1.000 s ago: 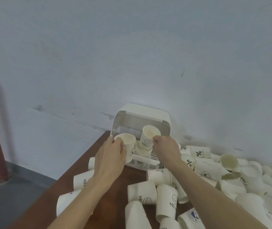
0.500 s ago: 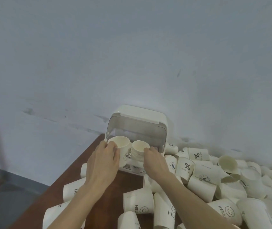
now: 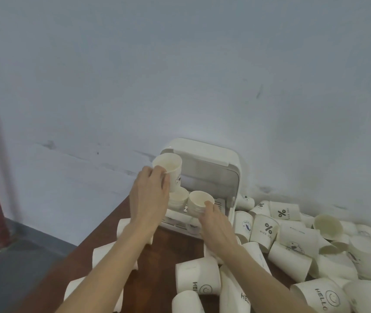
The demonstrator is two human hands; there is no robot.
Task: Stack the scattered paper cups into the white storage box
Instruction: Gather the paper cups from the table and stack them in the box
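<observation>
A person's left hand [image 3: 149, 195] holds a paper cup [image 3: 170, 169] upright above the left front of the white box [image 3: 216, 159], fingers curled round the cup's near wall just under its rim; the cup's base hangs over a short stack [image 3: 179, 198] standing inside the box. The right hand [image 3: 217, 224] pinches the rim of a second stack [image 3: 199, 203] beside it, thumb tip on the near lip, the stack leaning slightly toward the camera on the box's slatted floor. The box sits at the far edge of the desk [image 3: 166, 256], against the wall [image 3: 180, 64], its lid tipped up and back. More cups lie on their sides across the desk's right half, among them a "HELLO" cup [image 3: 199, 277] near the right forearm and a "%" cup [image 3: 264, 230] just right of the box. Further cups lie along the desk's left edge, partly hidden under the left forearm. How many cups each stack holds is not clear. The left hand covers most of the first stack, and the right-hand fingers behind the second stack are out of sight. The nearest cups are cut off by the bottom of the frame.
</observation>
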